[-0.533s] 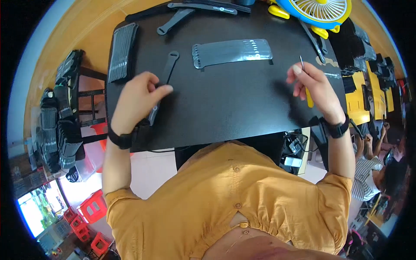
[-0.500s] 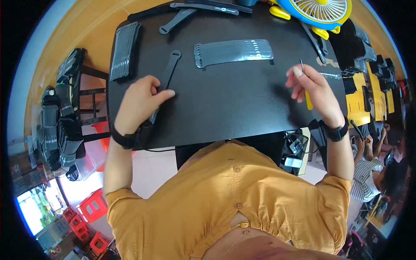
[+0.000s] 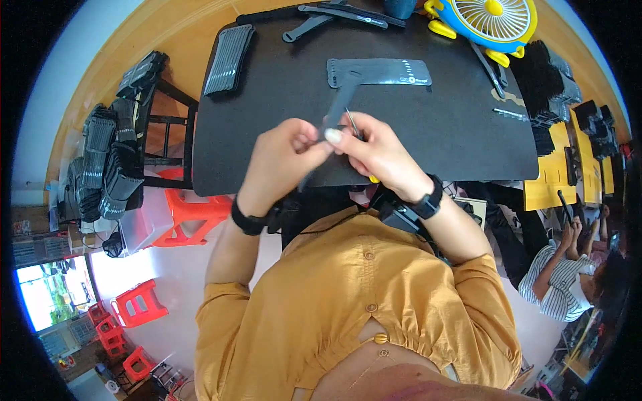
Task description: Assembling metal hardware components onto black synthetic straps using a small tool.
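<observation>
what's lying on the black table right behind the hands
Behind the left hand and right hand, a flat grey card-like panel lies on the black table. The dark strip the hands hold covers part of its lower-left edge.

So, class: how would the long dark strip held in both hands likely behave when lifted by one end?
The dark strip is long, thin and flat, so probably light and somewhat bendy. It holds straight past the left hand and right hand, so hardly floppy. Flat, so unlikely to roll.
</observation>
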`<state>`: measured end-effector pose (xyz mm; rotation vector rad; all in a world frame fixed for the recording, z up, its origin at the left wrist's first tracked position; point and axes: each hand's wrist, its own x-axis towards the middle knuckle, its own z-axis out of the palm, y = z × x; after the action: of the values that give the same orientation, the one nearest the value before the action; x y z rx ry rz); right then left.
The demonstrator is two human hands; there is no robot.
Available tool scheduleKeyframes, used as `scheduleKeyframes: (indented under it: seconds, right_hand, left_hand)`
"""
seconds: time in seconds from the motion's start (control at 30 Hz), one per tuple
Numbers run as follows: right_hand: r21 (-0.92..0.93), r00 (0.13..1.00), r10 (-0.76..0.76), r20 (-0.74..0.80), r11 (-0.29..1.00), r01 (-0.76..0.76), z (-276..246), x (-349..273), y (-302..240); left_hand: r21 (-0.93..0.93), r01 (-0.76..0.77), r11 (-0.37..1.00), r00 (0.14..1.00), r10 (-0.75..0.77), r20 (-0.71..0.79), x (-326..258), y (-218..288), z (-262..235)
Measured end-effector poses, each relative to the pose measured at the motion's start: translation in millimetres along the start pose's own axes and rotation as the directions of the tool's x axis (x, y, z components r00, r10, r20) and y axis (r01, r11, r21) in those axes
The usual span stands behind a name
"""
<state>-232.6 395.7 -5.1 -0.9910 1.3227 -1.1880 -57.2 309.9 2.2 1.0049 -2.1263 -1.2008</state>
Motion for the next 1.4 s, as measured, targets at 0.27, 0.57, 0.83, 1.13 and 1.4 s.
scheduleKeyframes:
  seconds: [0.27,0.57,0.83,1.13,1.4]
  right_hand:
    - [0.42,0.995,-0.056,0.079,0.907,0.018,-19,7,-22]
    - [0.41,0.989,-0.112,0.096,0.91,0.063,-23,10,-22]
    - [0.073,0.977,-0.19,-0.1,0.978,0.198,-23,-6,-27]
    - [-0.588,0.871,-0.491,-0.002,0.705,0.396,4,-44,-25]
    - [-0.715,0.842,-0.54,0.01,0.585,0.383,6,-43,-26]
  left_hand:
    - [-0.659,0.449,0.603,0.823,0.007,0.568,-13,13,6]
    - [-0.748,0.522,0.409,0.746,0.207,0.633,-10,7,17]
    - [-0.884,0.409,0.225,0.891,0.114,0.44,5,4,10]
    - [-0.952,0.251,0.172,0.967,-0.002,0.255,12,10,15]
    - [-0.964,0.221,0.149,0.975,-0.003,0.223,10,17,19]
